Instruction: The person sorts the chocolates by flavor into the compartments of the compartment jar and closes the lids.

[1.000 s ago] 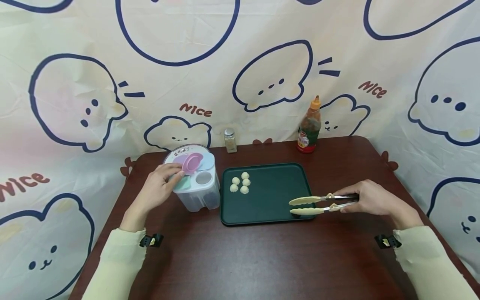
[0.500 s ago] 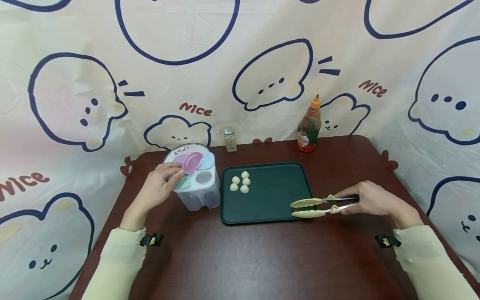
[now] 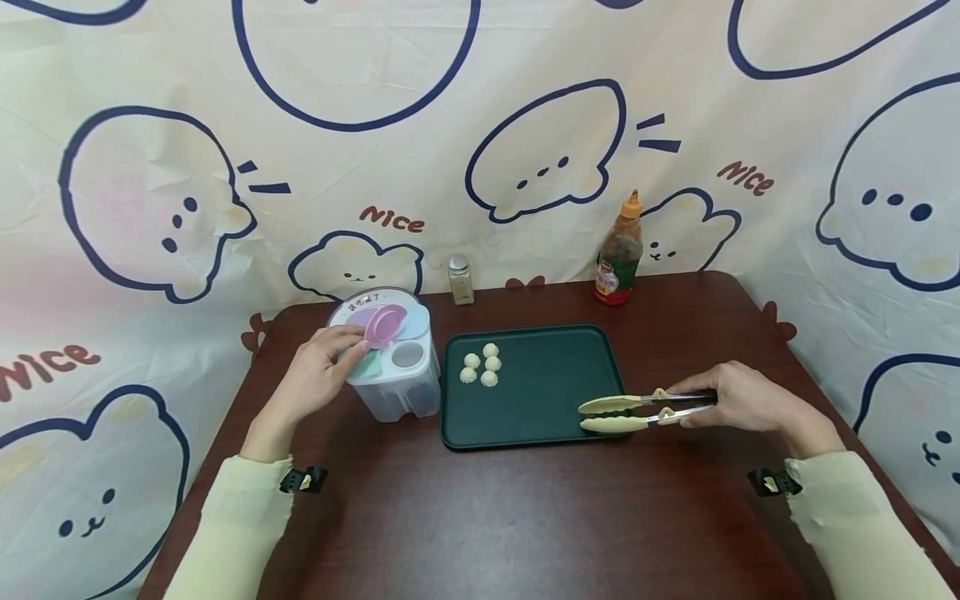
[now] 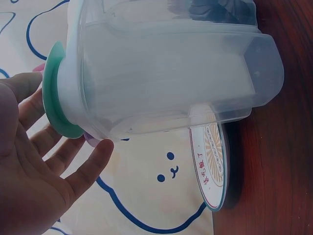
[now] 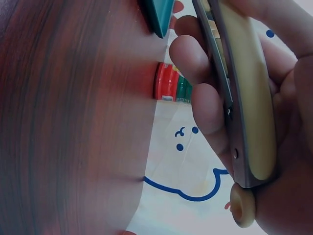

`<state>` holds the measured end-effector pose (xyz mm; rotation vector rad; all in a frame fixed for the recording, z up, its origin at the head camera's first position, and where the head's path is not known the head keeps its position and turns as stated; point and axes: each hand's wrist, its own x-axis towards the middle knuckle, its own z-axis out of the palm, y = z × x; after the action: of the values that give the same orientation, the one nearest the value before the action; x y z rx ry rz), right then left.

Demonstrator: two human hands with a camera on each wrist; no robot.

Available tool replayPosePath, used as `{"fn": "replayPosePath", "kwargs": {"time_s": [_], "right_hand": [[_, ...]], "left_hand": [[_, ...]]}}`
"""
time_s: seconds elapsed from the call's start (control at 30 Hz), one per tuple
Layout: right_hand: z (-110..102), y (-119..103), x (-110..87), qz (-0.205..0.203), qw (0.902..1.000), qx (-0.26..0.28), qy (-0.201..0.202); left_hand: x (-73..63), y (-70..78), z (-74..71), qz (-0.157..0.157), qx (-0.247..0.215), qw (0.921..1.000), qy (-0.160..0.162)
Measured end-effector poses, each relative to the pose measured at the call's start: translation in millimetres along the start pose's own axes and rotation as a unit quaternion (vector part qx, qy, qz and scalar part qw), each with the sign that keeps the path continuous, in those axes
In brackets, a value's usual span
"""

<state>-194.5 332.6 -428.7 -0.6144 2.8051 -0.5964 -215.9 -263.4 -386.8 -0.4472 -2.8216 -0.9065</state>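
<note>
1. Tray [image 3: 555, 387]: the landmark, dark green, flat on the counter [image 3: 510, 517]. Five pale balls [image 3: 492, 364] are clustered toward its left side.

2. Clear container [image 3: 397, 400]: upright, just left of the tray; whether the two touch cannot be told. Its white lid [image 3: 384, 372] bears coloured caps, including a green cap [image 4: 55, 98], and one round, uncovered hole [image 3: 408, 356].

3. Left hand [image 3: 318, 375]: left of the tray, at the lid. Thumb and forefinger pinch the edge of a pink cap [image 3: 385, 325], tilted above the lid; in the left wrist view the remaining fingers are spread beside the green cap.

4. Handling of the pink cap: judged light, stiff and smooth, hence apt to slip; its rim offers the surest purchase. The container, seemingly thin plastic, would probably shift under a tug and is best steadied low on its walls.

5. Right hand [image 3: 750, 400]: right of the tray, fingers wrapped around the handles of the tongs [image 3: 618, 404], whose parted tips lie over the tray's near right corner.

6. Handling of the tongs: presumably light and springy, best held along the handles. The balls look soft and crushable; a gentle squeeze across the middle should suffice.

7. Behind the tray: a shaker [image 3: 461, 283] toward its left end, a sauce bottle [image 3: 619, 258] toward its right.
</note>
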Motion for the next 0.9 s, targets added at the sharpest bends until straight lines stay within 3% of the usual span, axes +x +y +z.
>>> {"fn": "replayPosePath", "kwargs": {"time_s": [0.67, 0.9], "right_hand": [[-11.0, -33.2, 16.9, 0.004, 0.9989, 0.025, 0.040], [-13.2, -50.3, 28.3, -0.005, 0.9969, 0.025, 0.075]], "left_hand": [[0.0, 1.0, -0.4, 0.001, 0.000, 1.0000, -0.003], [-0.1, -0.1, 0.3, -0.001, 0.003, 1.0000, -0.001]]}}
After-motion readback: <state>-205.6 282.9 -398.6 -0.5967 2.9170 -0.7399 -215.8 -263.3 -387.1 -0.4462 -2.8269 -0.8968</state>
